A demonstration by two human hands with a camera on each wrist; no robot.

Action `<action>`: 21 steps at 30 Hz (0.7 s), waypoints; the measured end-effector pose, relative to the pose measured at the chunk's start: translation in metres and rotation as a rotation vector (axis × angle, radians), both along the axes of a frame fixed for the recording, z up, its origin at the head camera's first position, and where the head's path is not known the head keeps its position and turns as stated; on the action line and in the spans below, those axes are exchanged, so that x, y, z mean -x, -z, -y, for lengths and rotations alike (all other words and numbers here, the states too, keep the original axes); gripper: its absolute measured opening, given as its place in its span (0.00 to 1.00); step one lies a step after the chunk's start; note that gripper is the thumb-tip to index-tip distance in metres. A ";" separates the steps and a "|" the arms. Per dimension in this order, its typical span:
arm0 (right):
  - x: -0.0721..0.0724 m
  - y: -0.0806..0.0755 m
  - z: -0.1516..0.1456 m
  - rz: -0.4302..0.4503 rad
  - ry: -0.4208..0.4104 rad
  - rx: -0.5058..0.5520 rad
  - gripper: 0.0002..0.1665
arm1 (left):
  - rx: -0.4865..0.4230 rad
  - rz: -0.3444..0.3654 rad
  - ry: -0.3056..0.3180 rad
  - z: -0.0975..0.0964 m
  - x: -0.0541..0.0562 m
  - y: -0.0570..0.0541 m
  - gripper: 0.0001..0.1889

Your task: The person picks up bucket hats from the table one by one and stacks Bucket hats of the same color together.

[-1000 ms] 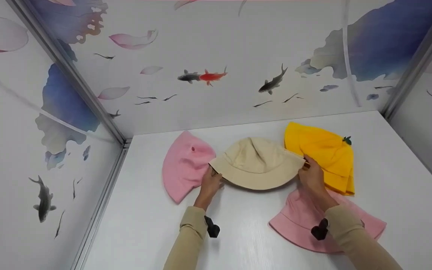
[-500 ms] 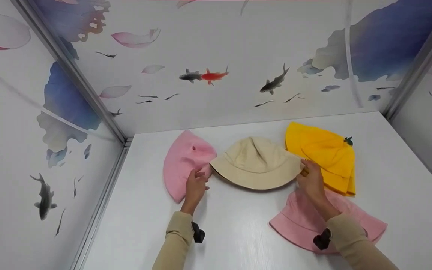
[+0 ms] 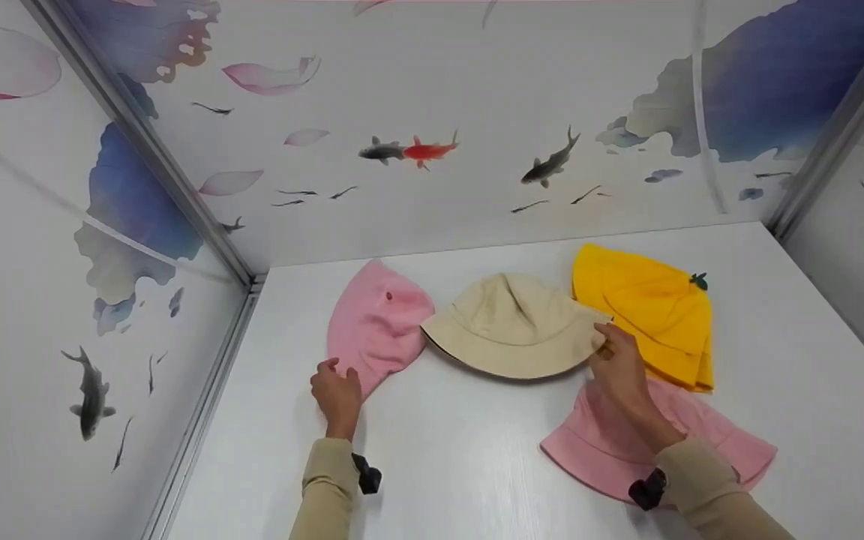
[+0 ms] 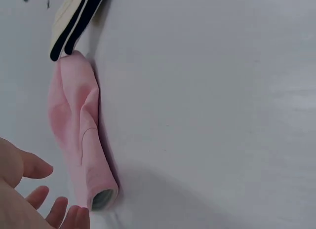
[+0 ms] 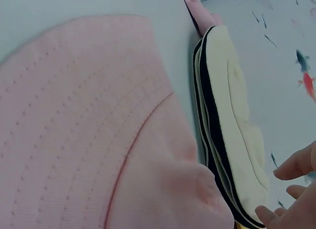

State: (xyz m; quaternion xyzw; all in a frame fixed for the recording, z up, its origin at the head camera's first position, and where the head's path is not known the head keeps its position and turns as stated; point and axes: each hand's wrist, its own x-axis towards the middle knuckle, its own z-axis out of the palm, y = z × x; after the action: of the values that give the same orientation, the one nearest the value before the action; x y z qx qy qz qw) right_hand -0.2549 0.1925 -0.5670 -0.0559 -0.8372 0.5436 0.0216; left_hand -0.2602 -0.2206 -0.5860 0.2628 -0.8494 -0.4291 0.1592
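Note:
A beige bucket hat with a dark brim lining lies folded flat at mid-table. My right hand is at its right brim end, thumb and fingers apart in the right wrist view, fingertips right at the fabric. To the left lies a folded pink bucket hat, its far end against the beige brim. Over its near tip, my left hand has its fingers loosely bent and spread; the left wrist view shows the pink hat beside them with nothing held.
A yellow hat with a green leaf tab sits behind the right hand. Under the right forearm lies a second pink bucket hat. Printed panels enclose the white table at the back and sides.
My left hand has let go of the beige hat's left brim end and moved left and nearer, to the pink hat's tip. The right hand's fingers have loosened at the brim; the hats stay put.

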 end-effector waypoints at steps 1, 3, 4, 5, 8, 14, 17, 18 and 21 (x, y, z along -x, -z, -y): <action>-0.001 -0.001 0.001 0.002 0.003 0.005 0.33 | -0.013 0.021 -0.013 0.002 0.000 0.000 0.20; -0.003 -0.002 0.002 -0.004 0.010 -0.002 0.32 | -0.038 0.064 -0.025 0.004 -0.001 0.001 0.23; -0.003 -0.002 0.004 -0.006 0.015 -0.009 0.31 | -0.050 0.087 -0.027 0.005 -0.001 0.002 0.24; -0.004 -0.003 0.005 -0.005 0.019 -0.019 0.31 | -0.058 0.104 -0.028 0.006 -0.001 0.003 0.25; -0.008 -0.004 0.009 -0.004 0.024 -0.026 0.29 | -0.055 0.137 -0.023 0.006 -0.002 0.004 0.28; -0.017 -0.012 0.016 0.038 0.005 0.054 0.30 | -0.133 0.160 -0.020 0.008 -0.002 0.001 0.32; -0.020 -0.016 0.020 0.042 -0.008 0.095 0.29 | -0.199 0.168 -0.009 0.012 -0.001 -0.002 0.34; -0.022 -0.017 0.021 0.038 -0.015 0.107 0.29 | -0.220 0.173 -0.002 0.013 -0.001 -0.003 0.35; -0.025 -0.020 0.025 0.038 -0.032 0.120 0.29 | -0.285 0.202 0.012 0.018 -0.001 -0.004 0.35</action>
State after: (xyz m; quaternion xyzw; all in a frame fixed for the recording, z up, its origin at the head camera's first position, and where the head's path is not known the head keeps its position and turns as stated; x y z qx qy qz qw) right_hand -0.2294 0.1679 -0.5474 -0.0540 -0.8042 0.5919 -0.0064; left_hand -0.2593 -0.2391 -0.5821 0.3193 -0.7932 -0.5176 0.0315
